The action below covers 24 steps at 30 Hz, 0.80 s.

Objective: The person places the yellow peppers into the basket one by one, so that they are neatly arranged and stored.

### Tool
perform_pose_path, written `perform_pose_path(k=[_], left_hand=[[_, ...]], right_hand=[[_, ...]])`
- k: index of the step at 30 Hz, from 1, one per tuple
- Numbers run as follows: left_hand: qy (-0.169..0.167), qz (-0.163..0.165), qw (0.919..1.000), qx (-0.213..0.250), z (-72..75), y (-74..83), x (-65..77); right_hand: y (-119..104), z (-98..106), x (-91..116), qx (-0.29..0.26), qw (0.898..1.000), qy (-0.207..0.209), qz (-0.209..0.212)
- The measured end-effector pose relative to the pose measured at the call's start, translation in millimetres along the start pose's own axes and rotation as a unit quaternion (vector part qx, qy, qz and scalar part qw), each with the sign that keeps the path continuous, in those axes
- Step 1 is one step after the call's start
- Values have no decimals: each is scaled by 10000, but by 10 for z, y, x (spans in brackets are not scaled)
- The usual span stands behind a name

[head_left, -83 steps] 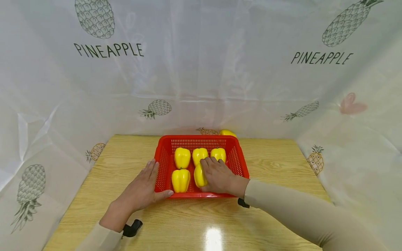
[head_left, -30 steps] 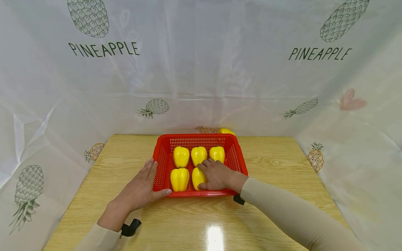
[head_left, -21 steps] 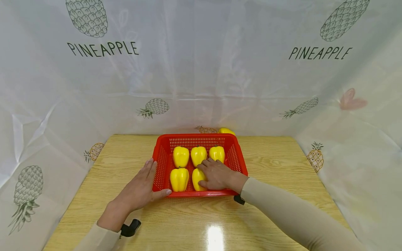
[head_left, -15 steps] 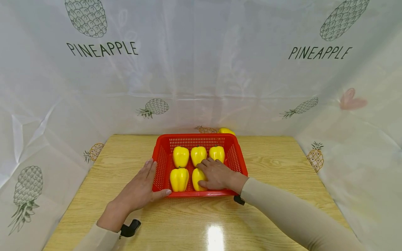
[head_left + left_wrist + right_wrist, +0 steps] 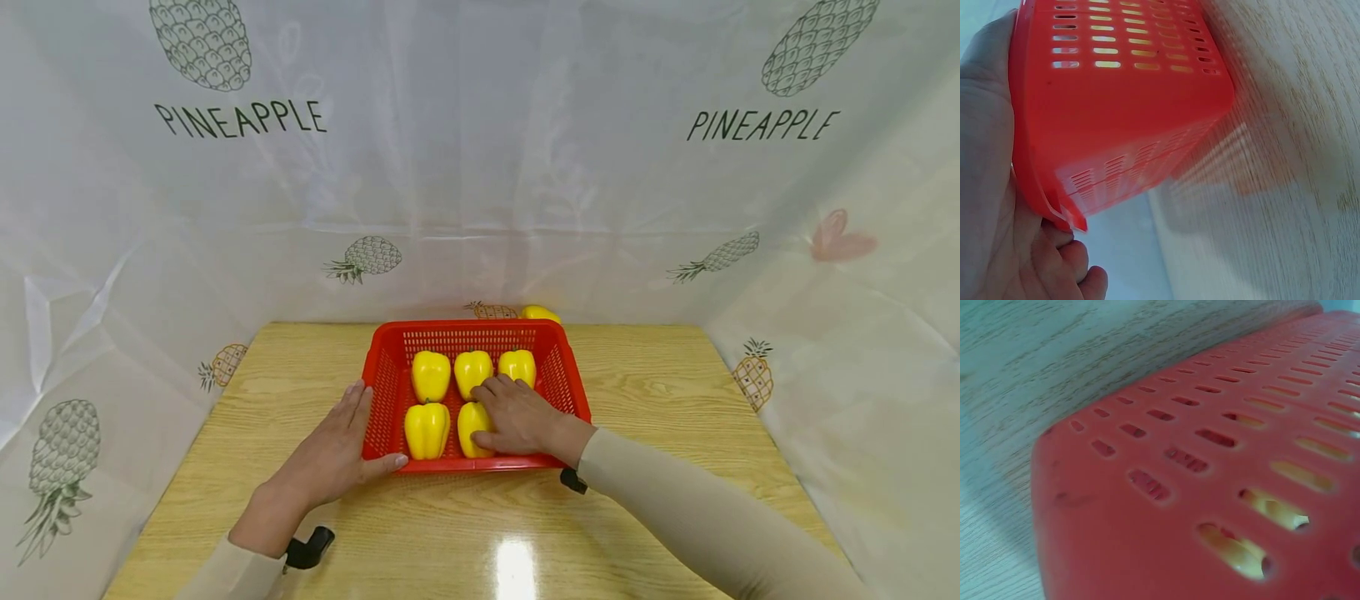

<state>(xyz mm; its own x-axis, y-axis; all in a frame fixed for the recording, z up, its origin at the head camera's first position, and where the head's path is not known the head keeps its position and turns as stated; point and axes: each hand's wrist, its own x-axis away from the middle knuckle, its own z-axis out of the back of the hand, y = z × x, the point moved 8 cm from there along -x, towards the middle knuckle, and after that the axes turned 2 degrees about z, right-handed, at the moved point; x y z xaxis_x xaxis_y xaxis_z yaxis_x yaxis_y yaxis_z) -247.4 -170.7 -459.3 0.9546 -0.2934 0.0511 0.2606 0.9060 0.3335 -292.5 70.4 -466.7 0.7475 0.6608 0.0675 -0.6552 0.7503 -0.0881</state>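
A red slotted plastic basket (image 5: 480,464) holds several yellow bell peppers. In the head view my right hand (image 5: 517,418) reaches over the front rim and grips the front middle pepper (image 5: 472,429), covering its right side. Another pepper (image 5: 427,431) stands to its left, with a back row of three behind: left (image 5: 431,377), middle (image 5: 472,372) and right (image 5: 517,367), the last partly behind my fingers. Fingers straight, my left hand (image 5: 327,450) rests against the basket's front left corner, thumb along the front rim. In the right wrist view the slotted wall (image 5: 1122,537) hides my right hand.
Behind the basket another yellow object (image 5: 542,313) shows just past the back rim. The wooden table (image 5: 645,375) meets white sheeting (image 5: 465,167) printed with pineapples on the back and both sides.
The gripped pepper has shifted slightly left and turned more upright in the basket, my right thumb moving onto its front. The left hand stays at the corner. The head view has drifted a little.
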Motion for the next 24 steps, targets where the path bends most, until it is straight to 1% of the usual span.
perform_pose_path(k=[5, 10, 17, 24], left_hand=[[12, -2, 10000, -46, 28, 25, 7], [34, -22, 9999, -93, 39, 36, 11], [-19, 47, 9999, -138, 14, 5, 10], [112, -140, 9992, -359, 38, 47, 8]], right_hand=[[7, 79, 37, 350, 9983, 462, -76], [33, 158, 98, 375, 9956, 833, -193], [143, 268, 218, 426, 9925, 1036, -481], [322, 363, 379, 444, 9886, 1246, -720]])
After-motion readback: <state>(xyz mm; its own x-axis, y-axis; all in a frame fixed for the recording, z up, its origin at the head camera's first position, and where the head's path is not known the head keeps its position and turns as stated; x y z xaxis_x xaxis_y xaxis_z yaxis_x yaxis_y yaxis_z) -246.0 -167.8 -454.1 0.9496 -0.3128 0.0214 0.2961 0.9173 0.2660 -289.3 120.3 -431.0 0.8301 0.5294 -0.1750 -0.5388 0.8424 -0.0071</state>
